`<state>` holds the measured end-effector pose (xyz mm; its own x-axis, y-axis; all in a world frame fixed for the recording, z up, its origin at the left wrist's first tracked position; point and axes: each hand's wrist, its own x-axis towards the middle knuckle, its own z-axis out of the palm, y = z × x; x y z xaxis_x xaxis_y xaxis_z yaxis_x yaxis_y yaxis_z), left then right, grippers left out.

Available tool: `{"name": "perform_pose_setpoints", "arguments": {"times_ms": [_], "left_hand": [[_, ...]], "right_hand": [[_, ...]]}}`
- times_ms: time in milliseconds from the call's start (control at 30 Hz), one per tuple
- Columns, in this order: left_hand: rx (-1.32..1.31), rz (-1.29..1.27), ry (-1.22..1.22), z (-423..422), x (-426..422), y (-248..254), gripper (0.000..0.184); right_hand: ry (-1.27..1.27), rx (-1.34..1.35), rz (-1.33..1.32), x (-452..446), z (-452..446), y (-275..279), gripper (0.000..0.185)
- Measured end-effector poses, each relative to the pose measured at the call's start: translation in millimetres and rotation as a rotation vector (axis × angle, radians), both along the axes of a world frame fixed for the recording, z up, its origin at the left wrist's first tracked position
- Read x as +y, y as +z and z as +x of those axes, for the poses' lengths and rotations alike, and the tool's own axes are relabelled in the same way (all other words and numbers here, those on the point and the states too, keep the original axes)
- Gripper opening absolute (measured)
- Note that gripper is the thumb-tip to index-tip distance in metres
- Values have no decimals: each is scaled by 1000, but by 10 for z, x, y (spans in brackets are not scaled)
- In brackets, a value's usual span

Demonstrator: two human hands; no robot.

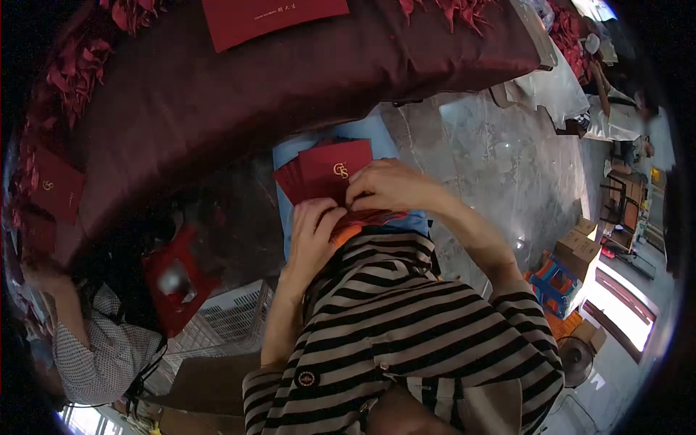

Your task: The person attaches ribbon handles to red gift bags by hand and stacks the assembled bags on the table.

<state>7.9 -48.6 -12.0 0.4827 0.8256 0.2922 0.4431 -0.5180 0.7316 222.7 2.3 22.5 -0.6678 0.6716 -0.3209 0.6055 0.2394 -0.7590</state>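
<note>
A stack of flat red paper bags [317,168] with a gold emblem lies across my lap, several fanned out toward the left. My left hand [313,226] rests at the lower left edge of the stack with curled fingers closed on it. My right hand [391,185] is closed at the lower right edge of the top bag, its fingertips bent inward. Between and below the hands is a tangle of red and orange material, partly hidden by the fingers. Blue cloth [286,210] shows around the stack.
Ahead stands a table covered in dark red cloth [290,80], bearing a larger red bag [275,18] and red ribbon bundles [453,14]. A co-worker's sleeve [105,355] is at left, near a white plastic crate [228,319] and a red stool [181,275]. Cardboard boxes [578,246] stand right.
</note>
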Motion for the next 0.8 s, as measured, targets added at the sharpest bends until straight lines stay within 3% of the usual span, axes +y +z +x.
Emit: {"name": "perform_pose_setpoints", "arguments": {"times_ms": [367, 667, 767, 800], "left_hand": [[36, -121, -52, -37, 41, 170, 30], [57, 33, -44, -39, -60, 14, 26], [11, 52, -68, 7, -60, -5, 35], [-72, 35, 59, 75, -81, -21, 44]], "right_hand": [[22, -44, -15, -4, -24, 49, 23], [23, 25, -30, 13, -74, 169, 19], [24, 46, -45, 52, -49, 190, 16], [25, 53, -80, 57, -32, 192, 16]]}}
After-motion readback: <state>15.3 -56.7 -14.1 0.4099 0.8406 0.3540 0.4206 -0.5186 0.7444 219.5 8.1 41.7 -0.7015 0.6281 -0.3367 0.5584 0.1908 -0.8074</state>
